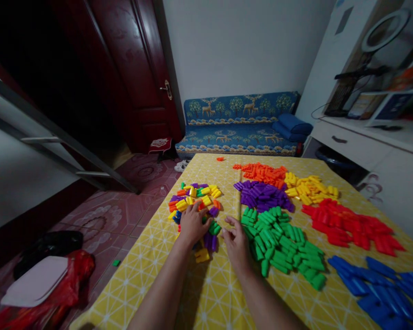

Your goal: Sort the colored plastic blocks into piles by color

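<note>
My left hand [192, 224] lies over a mixed pile of plastic building blocks [184, 204], its fingers stretched among yellow, orange, purple and blue pieces. Its thumb is beside some green blocks [214, 228]; what is under the palm is hidden. To its right, my right hand [237, 243] hovers at the left edge of a heap of green blocks [278, 238], thumb and fingers loosely curved and apart, with nothing seen between them. Beyond it lies a heap of purple blocks [265, 195]. A few yellow blocks [202, 255] rest below the left hand.
Single-colour heaps of orange [263, 173], yellow [309, 188], red [351, 224] and blue blocks [382, 286] cover the table's right side. One orange block [220, 159] sits near the far edge of the yellow tablecloth [209, 293]. A green block [116, 262] is on the floor.
</note>
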Action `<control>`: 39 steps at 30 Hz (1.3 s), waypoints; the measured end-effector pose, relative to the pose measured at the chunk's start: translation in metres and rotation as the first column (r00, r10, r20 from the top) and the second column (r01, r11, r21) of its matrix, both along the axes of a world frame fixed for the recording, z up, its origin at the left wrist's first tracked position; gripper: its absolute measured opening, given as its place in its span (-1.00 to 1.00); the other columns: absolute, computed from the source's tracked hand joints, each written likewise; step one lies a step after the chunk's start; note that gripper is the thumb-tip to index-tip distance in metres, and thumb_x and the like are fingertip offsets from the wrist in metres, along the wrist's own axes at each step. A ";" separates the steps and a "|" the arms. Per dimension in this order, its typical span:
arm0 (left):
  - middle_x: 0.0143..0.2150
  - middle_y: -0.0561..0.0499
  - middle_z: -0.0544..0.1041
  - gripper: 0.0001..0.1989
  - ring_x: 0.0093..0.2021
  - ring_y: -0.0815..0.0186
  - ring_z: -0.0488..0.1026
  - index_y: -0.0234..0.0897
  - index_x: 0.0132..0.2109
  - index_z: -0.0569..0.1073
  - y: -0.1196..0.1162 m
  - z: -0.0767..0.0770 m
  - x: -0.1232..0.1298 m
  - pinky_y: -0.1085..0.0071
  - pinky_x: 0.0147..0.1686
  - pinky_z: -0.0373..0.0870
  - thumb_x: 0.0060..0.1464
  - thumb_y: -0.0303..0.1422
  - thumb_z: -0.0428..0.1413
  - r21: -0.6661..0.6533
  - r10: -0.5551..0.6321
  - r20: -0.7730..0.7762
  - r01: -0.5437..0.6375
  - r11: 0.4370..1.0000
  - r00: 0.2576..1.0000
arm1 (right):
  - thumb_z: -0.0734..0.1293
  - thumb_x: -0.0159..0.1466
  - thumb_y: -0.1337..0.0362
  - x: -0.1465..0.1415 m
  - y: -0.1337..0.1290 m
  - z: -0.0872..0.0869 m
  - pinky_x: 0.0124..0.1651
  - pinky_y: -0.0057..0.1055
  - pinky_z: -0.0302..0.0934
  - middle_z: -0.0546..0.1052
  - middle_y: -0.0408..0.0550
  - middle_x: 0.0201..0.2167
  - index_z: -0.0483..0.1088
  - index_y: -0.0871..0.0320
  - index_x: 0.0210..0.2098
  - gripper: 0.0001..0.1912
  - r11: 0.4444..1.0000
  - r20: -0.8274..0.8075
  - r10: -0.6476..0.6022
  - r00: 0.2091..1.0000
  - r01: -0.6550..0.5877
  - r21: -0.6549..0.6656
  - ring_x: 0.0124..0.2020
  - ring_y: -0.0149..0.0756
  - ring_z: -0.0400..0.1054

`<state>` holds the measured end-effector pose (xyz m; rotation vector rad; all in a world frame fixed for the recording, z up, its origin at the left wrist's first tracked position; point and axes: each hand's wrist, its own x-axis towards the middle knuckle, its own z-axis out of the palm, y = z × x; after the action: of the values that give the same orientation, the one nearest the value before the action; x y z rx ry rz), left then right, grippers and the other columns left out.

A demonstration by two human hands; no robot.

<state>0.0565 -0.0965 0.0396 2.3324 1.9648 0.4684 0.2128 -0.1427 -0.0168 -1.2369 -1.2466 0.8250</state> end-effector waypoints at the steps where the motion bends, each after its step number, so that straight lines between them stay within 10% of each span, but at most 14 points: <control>1: 0.24 -0.08 0.36 -0.63 0.18 -0.01 0.28 -0.07 0.04 0.53 -0.005 0.001 -0.003 0.06 0.12 0.23 0.12 -0.12 0.11 0.005 -0.021 0.030 0.021 1.000 0.999 | 0.26 0.24 0.19 0.000 0.000 0.001 -0.28 -0.33 0.37 0.53 0.12 -0.13 0.33 0.20 0.04 -0.60 1.000 0.014 -0.003 1.000 0.003 0.007 -0.33 -0.26 0.44; 7: 0.02 -0.13 0.50 -0.70 0.07 0.07 0.35 -0.16 -0.04 0.57 -0.049 0.010 -0.018 0.10 0.08 0.29 0.14 -0.17 0.12 0.155 -0.132 0.219 0.099 0.983 0.967 | 0.28 0.21 0.22 -0.001 -0.002 0.006 -0.32 -0.35 0.34 0.55 0.08 -0.16 0.37 0.20 0.00 -0.62 1.000 0.034 -0.019 0.999 0.018 0.022 -0.39 -0.30 0.41; 13: 0.15 -0.11 0.42 -0.34 0.09 -0.01 0.31 -0.04 0.14 0.45 -0.092 0.003 -0.018 0.09 0.03 0.37 -0.19 -0.25 0.35 -0.045 -0.237 0.154 0.246 0.968 0.959 | 0.26 0.23 0.20 -0.002 0.000 0.004 -0.22 -0.33 0.37 0.52 0.15 -0.06 0.36 0.20 -0.01 -0.64 1.000 0.030 -0.006 1.000 0.005 0.017 -0.23 -0.23 0.45; 27: -0.03 -0.03 0.54 -0.57 -0.11 0.14 0.38 -0.09 0.19 0.39 -0.107 -0.020 0.011 0.23 -0.13 0.31 0.19 -0.45 0.05 0.049 -0.173 -0.028 0.174 0.983 0.984 | 0.24 0.25 0.23 0.001 -0.001 -0.001 -0.17 -0.31 0.40 0.54 0.10 -0.10 0.37 0.16 -0.05 -0.71 0.999 0.065 0.049 0.997 -0.049 -0.004 -0.20 -0.21 0.48; 39: -0.08 -0.13 0.50 -0.56 -0.29 0.25 0.46 -0.12 0.17 0.42 -0.089 -0.033 0.012 0.39 -0.30 0.34 0.13 -0.43 0.05 0.058 -0.114 0.229 0.103 0.993 0.967 | 0.26 0.23 0.22 0.002 0.000 -0.001 -0.20 -0.33 0.39 0.56 0.09 -0.11 0.41 0.16 -0.07 -0.70 0.999 0.065 0.048 0.997 -0.048 0.005 -0.25 -0.23 0.48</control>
<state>0.0683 -0.1856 0.0063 2.2757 1.7302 0.7467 0.2148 -0.1431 -0.0178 -1.2412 -1.3350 0.8205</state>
